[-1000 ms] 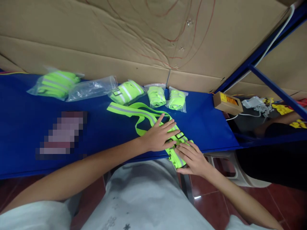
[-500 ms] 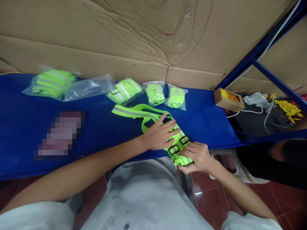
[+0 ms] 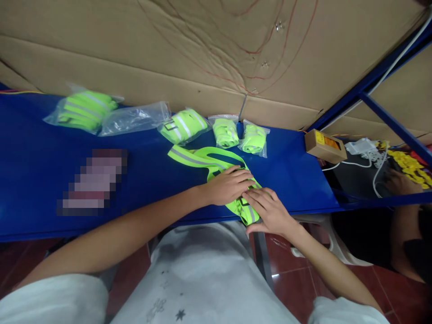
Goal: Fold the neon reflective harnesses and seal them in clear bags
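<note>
A neon-green strap with a grey reflective stripe lies on the blue table, its loose end stretched to the left and its near end bunched at the front edge. My left hand lies over the middle of the strap, fingers stretched out to the right. On the bunched end rests my right hand, fingers extended over the folds and thumb apart below. The two hands' fingertips nearly meet. A black buckle shows partly between them; the rest of the bundle is hidden under the hands.
Bagged green straps and an empty clear bag line the back. A small cardboard box stands right. Another person's hand is near yellow pieces.
My right hand has opened from its grip on the bundle and moved left, closer to my left hand. The buckles are now mostly covered. Another person's hand has appeared at the right.
</note>
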The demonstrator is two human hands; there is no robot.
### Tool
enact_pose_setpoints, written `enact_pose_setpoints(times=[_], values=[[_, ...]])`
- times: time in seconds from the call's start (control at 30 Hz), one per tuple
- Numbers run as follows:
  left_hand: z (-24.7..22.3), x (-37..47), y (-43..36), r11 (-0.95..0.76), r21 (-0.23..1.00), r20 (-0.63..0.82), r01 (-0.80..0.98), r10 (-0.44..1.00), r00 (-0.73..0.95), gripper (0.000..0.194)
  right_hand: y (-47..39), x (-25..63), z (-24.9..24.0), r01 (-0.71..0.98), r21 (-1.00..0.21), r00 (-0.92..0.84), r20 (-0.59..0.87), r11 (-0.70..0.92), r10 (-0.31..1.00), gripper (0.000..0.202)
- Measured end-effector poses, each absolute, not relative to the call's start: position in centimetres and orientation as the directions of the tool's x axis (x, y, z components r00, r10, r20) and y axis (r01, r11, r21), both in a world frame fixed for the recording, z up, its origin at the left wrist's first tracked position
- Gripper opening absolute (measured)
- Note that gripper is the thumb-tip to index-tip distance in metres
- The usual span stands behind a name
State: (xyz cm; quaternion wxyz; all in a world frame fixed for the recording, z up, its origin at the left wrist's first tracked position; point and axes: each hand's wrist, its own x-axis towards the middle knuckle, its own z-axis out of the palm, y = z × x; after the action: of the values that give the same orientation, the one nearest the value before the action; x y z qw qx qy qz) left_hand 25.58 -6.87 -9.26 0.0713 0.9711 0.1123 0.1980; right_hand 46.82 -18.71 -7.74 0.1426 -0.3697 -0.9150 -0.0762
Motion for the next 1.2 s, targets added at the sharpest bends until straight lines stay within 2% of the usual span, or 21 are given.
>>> enact_pose_setpoints(times=[0.07, 0.2, 0.33, 0.43, 0.5, 0.6, 0.7, 0.77, 0.83, 0.93, 1.0, 1.13, 1.2], values=[[-9.5, 25.5, -6.7, -0.967, 0.173, 0.390, 0.189, 0.243, 0.888, 0.039, -19.5, 47.0, -8.4, 0.707, 0.052, -0.681, 0.321, 0.706, 0.658, 0.094], [-9.6, 25.6, -6.3, -0.972, 0.133, 0.417, 0.196, 0.234, 0.878, 0.037, -20.2, 47.3, -9.3, 0.683, 0.093, -0.701, 0.364, 0.724, 0.614, 0.061], [-9.5, 25.9, -6.2, -0.978, 0.101, 0.409, 0.182, 0.208, 0.888, 0.038, -20.4, 47.5, -8.6, 0.636, 0.058, -0.728, 0.375, 0.770, 0.573, 0.064], [-9.7, 26.1, -6.4, -0.983, 0.123, 0.401, 0.134, 0.172, 0.900, 0.037, -19.9, 47.2, -7.1, 0.605, -0.008, -0.735, 0.379, 0.796, 0.563, 0.058], [-9.8, 26.2, -6.5, -0.982, 0.144, 0.393, 0.122, 0.170, 0.904, 0.037, -18.9, 46.7, -6.0, 0.593, -0.055, -0.750, 0.326, 0.803, 0.576, 0.056], [-10.1, 26.2, -6.4, -0.975, 0.195, 0.373, 0.102, 0.170, 0.912, 0.035, -16.7, 46.0, -4.6, 0.609, -0.108, -0.768, 0.165, 0.786, 0.618, 0.064], [-10.3, 26.3, -6.1, -0.959, 0.272, 0.347, 0.080, 0.175, 0.921, 0.038, -14.7, 45.2, -4.1, 0.647, -0.115, -0.751, 0.075, 0.754, 0.656, 0.063], [-10.3, 26.2, -5.9, -0.941, 0.325, 0.328, 0.100, 0.211, 0.921, 0.039, -14.0, 44.7, -4.3, 0.639, -0.080, -0.753, 0.133, 0.765, 0.644, 0.057], [-10.3, 26.2, -5.8, -0.929, 0.346, 0.303, 0.133, 0.244, 0.921, 0.036, -14.0, 44.3, -4.9, 0.630, -0.026, -0.741, 0.278, 0.776, 0.611, 0.052], [-10.3, 26.1, -5.6, -0.938, 0.314, 0.285, 0.144, 0.238, 0.928, 0.038, -14.9, 43.9, -6.1, 0.679, -0.012, -0.651, 0.453, 0.734, 0.609, 0.046], [-10.2, 25.9, -5.3, -0.951, 0.278, 0.285, 0.134, 0.215, 0.934, 0.050, -15.8, 43.8, -6.9, 0.697, -0.039, -0.622, 0.466, 0.716, 0.630, 0.052], [-10.0, 25.5, -4.5, -0.973, 0.207, 0.267, 0.101, 0.155, 0.951, 0.076, -17.2, 43.7, -8.0, 0.688, -0.016, -0.655, 0.417, 0.725, 0.631, 0.090], [-9.9, 25.5, -4.2, -0.977, 0.191, 0.261, 0.090, 0.139, 0.955, 0.078, -17.7, 43.6, -8.3, 0.702, 0.032, -0.665, 0.387, 0.711, 0.639, 0.090]])
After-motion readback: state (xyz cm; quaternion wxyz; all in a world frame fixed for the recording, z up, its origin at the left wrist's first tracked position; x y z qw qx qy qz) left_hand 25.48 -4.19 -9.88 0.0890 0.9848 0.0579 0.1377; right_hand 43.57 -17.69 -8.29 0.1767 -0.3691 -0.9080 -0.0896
